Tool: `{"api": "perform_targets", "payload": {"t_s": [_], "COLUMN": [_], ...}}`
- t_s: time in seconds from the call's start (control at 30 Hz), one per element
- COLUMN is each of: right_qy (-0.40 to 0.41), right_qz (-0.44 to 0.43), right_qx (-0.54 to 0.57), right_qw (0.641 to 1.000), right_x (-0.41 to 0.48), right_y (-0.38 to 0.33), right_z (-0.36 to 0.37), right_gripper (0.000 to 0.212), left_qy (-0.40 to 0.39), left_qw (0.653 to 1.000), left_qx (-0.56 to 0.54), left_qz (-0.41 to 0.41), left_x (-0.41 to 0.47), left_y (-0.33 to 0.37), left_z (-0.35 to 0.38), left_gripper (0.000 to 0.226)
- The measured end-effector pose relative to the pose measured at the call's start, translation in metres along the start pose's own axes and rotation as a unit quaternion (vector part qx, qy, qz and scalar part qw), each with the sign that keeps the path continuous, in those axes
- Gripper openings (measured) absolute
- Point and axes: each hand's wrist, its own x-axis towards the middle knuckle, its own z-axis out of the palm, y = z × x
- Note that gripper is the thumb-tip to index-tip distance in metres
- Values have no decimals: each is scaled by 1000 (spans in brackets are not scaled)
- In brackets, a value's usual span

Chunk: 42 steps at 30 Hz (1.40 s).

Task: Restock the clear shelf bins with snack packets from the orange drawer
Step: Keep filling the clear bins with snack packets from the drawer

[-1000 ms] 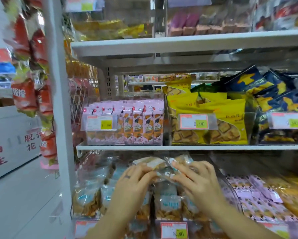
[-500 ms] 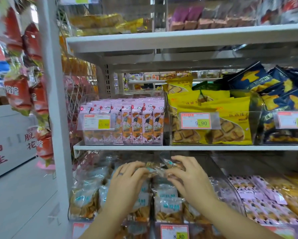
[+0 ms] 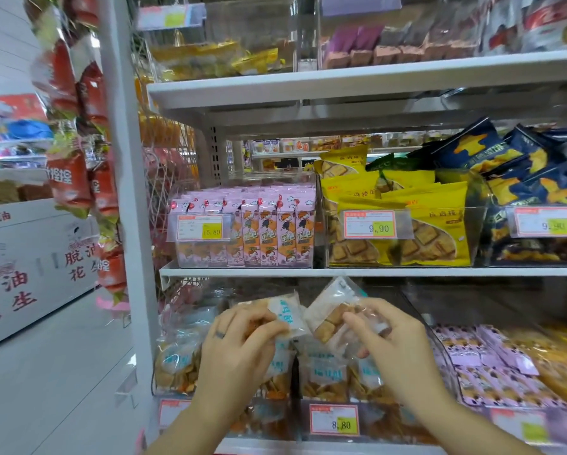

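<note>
Nearest, below the fingers, one price tag (image 3: 334, 423) reading 8.80 is fixed to the front of the clear bin (image 3: 416, 303). Two bare forearms rise from the bottom edge to two hands held over that bin.

The left hand (image 3: 239, 346) wears one ring (image 3: 219, 334). Its fingers (image 3: 259, 323) are curled and, with the thumb, pinch the left packet (image 3: 287, 311), a clear wrapper with blue print. The packet sticks out up and to the right of the fingertips. The right hand (image 3: 400, 353) has its fingers (image 3: 367, 326) bent round the right packet (image 3: 331, 315), a clear wrapper showing square brown biscuits, which juts up and to the left of them. That makes two packets in hand, one each. They lie between the two sets of fingers with their inner edges close together; whether they touch cannot be told.

Under both hands, stocked packets (image 3: 325, 376) of the same kind stand in the bin. Their number is hidden by the hands.

Beyond and above the fingers, the middle shelf (image 3: 374, 272) carries three bins. Pink cartons (image 3: 269, 231) are above the left fingers, yellow bags (image 3: 416, 224) above the right fingers, and dark blue bags (image 3: 522, 165) further right. Three tags hang there, reading 15.80, 9.90, and one blurred.

Farther up, the top shelf (image 3: 341, 80) holds blurred yellow and pink goods. Well to the left of the fingers, red packets (image 3: 68, 178) hang beside the white upright (image 3: 124, 192).
</note>
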Motion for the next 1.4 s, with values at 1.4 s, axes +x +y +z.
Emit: {"api": "perform_targets", "payload": {"t_s": [1.4], "right_qy": [-28], "right_qz": [399], "right_qx": [288], "right_qw": [870], "right_x": [-46], "right_y": [47], "right_z": [-110], "right_gripper": [40], "left_qy": [-81], "left_qw": [565], "left_qx": [-524], "left_qz": [-632], "left_x": [46], "left_y": [174], "left_z": [82], "left_gripper": [45]}}
